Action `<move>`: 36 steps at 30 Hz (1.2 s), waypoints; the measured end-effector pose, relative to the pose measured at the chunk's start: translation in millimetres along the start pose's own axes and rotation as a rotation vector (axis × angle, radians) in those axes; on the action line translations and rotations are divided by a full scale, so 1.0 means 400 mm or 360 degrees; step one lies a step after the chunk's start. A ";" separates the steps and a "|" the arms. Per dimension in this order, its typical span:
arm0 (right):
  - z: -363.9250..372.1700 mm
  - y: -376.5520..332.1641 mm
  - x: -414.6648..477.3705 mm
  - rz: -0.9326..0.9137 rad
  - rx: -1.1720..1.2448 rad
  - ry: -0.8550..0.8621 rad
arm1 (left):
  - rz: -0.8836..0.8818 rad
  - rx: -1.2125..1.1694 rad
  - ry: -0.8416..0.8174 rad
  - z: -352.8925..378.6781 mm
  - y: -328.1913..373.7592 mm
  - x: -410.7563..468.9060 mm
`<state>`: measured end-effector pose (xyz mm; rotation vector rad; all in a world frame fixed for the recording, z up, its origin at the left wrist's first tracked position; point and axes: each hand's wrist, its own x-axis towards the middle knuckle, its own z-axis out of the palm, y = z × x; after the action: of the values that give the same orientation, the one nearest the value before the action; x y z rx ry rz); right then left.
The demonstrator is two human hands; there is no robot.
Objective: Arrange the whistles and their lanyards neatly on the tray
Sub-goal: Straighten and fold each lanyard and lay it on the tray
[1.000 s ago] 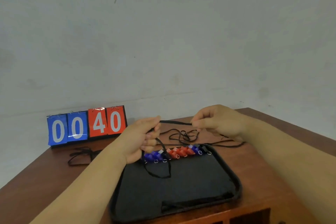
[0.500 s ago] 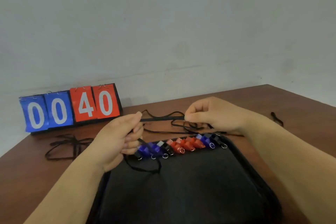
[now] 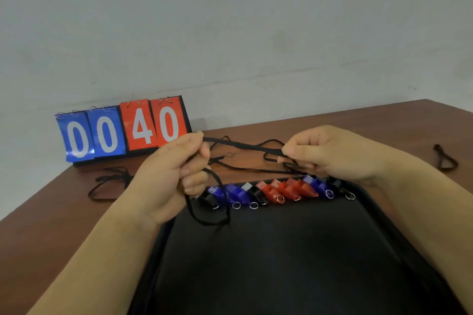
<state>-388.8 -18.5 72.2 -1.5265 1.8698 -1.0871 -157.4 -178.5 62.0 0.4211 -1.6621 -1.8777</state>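
The fingers (image 3: pixel 192 147) of the left hand (image 3: pixel 174 176) are curled and pinch a thin black cord lanyard (image 3: pixel 243 146). The fingers (image 3: pixel 294 148) of the right hand (image 3: pixel 330 153) pinch the same lanyard further along, so a short piece is stretched between both hands, above the far edge of the flat black tray (image 3: pixel 307 263). A loop of this lanyard hangs from the left hand down onto the tray. The small blue, red and black plastic whistles (image 3: pixel 276 190) lie in one row along the far edge of the tray, close side by side. More black cords (image 3: pixel 107 181) lie on the brown wooden table (image 3: pixel 51 238), near the blue and red flip scoreboard (image 3: pixel 122 133) that shows 00 40.
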 end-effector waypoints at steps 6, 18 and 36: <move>-0.004 -0.004 -0.007 0.0066 0.0052 -0.0064 | 0.0023 0.0123 0.0258 0.010 -0.003 0.006; -0.017 0.003 -0.009 0.0086 0.0388 0.0033 | -0.0038 0.0366 0.0361 -0.016 -0.006 0.011; 0.044 -0.070 -0.054 -0.0312 -0.0111 -0.0133 | 0.0004 0.1163 -0.0267 0.028 -0.028 -0.020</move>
<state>-353.6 -4.1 83.0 -1.7977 1.7472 -1.0342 -160.4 -164.3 51.9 0.5516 -2.4391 -1.2694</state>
